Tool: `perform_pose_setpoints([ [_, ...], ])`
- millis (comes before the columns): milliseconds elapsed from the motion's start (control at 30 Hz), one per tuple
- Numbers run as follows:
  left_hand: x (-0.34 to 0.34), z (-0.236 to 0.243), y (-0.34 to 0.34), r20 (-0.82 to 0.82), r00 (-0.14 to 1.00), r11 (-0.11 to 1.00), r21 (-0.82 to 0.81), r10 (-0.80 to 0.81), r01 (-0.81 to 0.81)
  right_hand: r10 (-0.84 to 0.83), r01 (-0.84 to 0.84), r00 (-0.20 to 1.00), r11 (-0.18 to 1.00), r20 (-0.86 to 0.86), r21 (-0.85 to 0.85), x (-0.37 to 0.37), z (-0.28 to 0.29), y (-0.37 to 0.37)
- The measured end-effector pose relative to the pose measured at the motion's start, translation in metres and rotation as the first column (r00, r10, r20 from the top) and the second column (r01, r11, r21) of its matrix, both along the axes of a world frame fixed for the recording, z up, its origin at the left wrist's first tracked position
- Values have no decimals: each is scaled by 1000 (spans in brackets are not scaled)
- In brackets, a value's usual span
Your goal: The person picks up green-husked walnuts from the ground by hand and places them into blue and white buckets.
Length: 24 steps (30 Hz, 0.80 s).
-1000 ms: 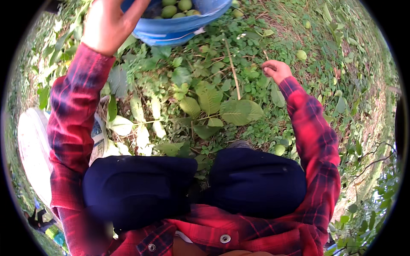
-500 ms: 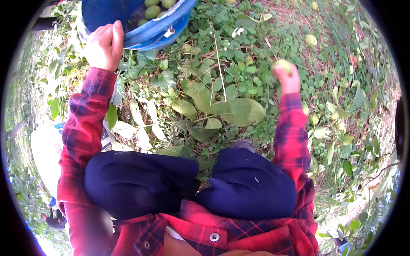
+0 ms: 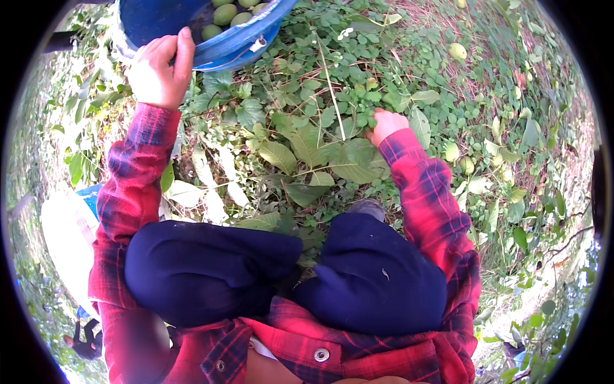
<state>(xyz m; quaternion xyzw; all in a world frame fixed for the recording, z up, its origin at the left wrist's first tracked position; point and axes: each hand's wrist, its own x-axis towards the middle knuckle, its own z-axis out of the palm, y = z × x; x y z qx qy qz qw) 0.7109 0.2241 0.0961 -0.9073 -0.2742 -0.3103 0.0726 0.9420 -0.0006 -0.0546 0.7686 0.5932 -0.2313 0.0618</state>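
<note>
My left hand [image 3: 161, 72] is closed over the near rim of a blue bucket [image 3: 233, 56] at the upper left, thumb pointing up. Inside the bucket lie several green, rounded fruits [image 3: 224, 15]. Off to the right, my right hand [image 3: 387, 126] reaches down into low green leaves, its back turned up. Its fingertips are hidden among the leaves, and I see no fruit in it. A broad leaf [image 3: 358, 163] lies just below that hand.
More green fruits lie in the undergrowth, one at the upper right [image 3: 456, 51] and some right of my forearm [image 3: 467, 166]. A dry stalk [image 3: 330, 89] crosses the leaves. A white rounded object [image 3: 64, 237] stands by my left elbow. Another person [image 3: 85, 339] shows at the lower left.
My right hand has moved left and down to the leaves; the green fruit seen in it before no longer shows there. My left hand stays on the bucket rim.
</note>
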Motion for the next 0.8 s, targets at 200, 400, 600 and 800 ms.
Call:
perform_pose_setpoints([
  [200, -7, 2, -6, -22, 999, 997, 66, -40, 41, 18, -5, 998, 978, 62, -207, -6, -34, 5],
  [400, -9, -3, 5, 0, 998, 992, 111, -56, 55, -435, 661, 244, 728, -867, -179, 38, 14, -29],
  [600, -2, -4, 3, -12, 999, 993, 109, -40, 41, -208, 219, 968, 974, -138, 66, 14, -9, -5],
  [800, -10, -5, -1, -49, 999, 998, 59, -13, 16, 35, -8, 977, 992, 210, -129, -29, -24, 24],
])
